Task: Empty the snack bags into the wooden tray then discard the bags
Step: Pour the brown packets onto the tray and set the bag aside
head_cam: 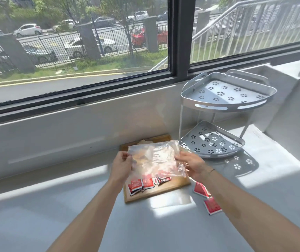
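Observation:
A clear plastic snack bag [154, 157] is held flat above the wooden tray [163, 192]. My left hand [121, 165] pinches its left edge and my right hand [191, 165] grips its right edge near the zip strip. Several red and white snack packets [142, 185] lie on the tray under the bag's near edge. Two more red packets [201, 190] [212, 206] lie on the white counter to the right of the tray. The bag hides most of the tray's far half.
A white two-tier corner rack [227, 93] with flower cut-outs stands just right of the tray, its lower shelf [212, 142] close to my right hand. The window ledge wall runs behind the tray. White counter [73, 206] extends left and toward me.

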`<state>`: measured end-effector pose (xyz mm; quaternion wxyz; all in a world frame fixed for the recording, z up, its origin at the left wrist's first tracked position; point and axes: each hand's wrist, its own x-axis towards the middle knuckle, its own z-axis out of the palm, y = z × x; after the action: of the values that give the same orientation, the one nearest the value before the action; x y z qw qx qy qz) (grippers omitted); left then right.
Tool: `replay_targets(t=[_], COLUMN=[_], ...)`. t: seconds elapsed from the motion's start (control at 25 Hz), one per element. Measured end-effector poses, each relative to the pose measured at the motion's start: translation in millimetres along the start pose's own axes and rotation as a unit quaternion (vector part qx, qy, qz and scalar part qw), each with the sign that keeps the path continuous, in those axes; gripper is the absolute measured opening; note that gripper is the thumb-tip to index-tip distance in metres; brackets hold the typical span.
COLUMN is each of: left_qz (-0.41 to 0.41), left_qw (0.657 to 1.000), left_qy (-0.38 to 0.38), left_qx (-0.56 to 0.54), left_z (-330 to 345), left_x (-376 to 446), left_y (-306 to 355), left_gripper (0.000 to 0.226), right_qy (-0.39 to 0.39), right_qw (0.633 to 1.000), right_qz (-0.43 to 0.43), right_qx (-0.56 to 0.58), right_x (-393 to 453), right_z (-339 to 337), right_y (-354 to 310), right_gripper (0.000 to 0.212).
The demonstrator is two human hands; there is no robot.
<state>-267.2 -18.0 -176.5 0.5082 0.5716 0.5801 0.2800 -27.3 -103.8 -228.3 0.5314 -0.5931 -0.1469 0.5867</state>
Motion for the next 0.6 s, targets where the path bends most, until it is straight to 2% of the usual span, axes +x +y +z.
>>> replay_targets(t=[0.12, 0.24, 0.4, 0.6], left_qz=[-0.041, -0.08, -0.071, -0.036], left_qw=[0.996, 0.985, 0.982, 0.977], left_qy=[-0.051, -0.114, -0.164, -0.209], left_qx=[-0.063, -0.099, -0.067, 0.0], left_z=[35.4, 79.7, 145.7, 226.9], left_x=[-24.9, -48.4, -78.7, -110.3], left_y=[-5.1, -6.6, -4.7, 1.0], left_gripper=[0.009, 0.01, 0.007, 0.01], right_qy=[0.018, 0.056, 0.153, 0.179], right_qw=[1.0, 0.998, 0.988, 0.983], right_qz=[0.003, -0.011, -0.009, 0.016], right_qx=[0.0, 0.029, 0.014, -0.049], right_x=[-41.3, -81.2, -140.5, -210.8], right_z=[-44.2, -94.2, -160.8, -237.9], right_y=[8.1, 16.8, 31.0, 57.4], right_gripper=[0.021, 0.029, 0.019, 0.02])
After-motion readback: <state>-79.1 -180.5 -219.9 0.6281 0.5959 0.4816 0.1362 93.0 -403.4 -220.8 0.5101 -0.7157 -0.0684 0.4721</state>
